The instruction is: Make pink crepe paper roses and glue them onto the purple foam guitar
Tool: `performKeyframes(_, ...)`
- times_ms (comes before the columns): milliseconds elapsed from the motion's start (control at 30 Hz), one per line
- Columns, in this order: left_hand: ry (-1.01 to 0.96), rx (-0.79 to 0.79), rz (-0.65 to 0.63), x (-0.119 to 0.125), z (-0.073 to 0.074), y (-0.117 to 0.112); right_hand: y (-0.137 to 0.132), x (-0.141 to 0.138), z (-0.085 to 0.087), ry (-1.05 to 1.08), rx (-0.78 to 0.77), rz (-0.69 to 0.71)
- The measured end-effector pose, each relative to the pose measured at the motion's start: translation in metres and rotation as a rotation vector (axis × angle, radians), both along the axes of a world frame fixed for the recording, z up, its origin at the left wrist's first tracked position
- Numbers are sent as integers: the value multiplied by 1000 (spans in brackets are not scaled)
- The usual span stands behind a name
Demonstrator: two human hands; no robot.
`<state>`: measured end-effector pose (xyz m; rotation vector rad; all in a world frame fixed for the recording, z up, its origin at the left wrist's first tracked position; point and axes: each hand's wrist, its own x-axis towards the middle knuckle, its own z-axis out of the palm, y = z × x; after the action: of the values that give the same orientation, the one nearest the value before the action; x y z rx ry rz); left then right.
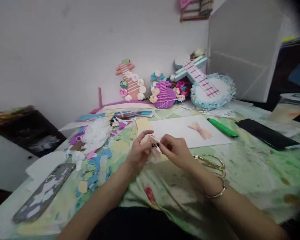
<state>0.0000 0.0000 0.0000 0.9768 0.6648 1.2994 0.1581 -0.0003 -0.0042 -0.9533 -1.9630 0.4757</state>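
Note:
My left hand [140, 150] and my right hand [173, 149] meet over the middle of the table, fingers pinched together on a small pale pink paper piece [153, 143]. Both hands grip it between thumb and fingertips. A finished pink paper bow [200, 130] lies on a white sheet [180, 128] just beyond my hands. Gold scissors [215, 163] lie right beside my right wrist, which wears a gold bangle [218, 193].
A green marker [222, 128] and a black phone [265, 134] lie to the right. A patterned phone [43, 191] and a heap of paper scraps [95, 146] sit on the left. Guitar-shaped paper crafts [165, 91] lean against the back wall.

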Motion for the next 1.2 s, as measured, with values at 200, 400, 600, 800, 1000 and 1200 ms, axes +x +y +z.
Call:
performKeyframes(200,-31,-3,-24,-3,-2,2,0,-1,2,31,5,-10)
performKeyframes(400,-66,-24,4,-1,1,1,-3,-2,3,72,-17,-21)
performKeyframes(600,-61,-14,20,-1,0,1,-3,-1,1,58,15,-42)
performKeyframes(800,-39,21,-20,-1,-1,-1,-2,-2,0,52,42,-38)
performKeyframes(1000,-51,16,12,2,-1,-2,-2,-2,0,76,41,-38)
performKeyframes(1200,-26,35,41,4,0,-1,1,-2,-1,85,42,-29)
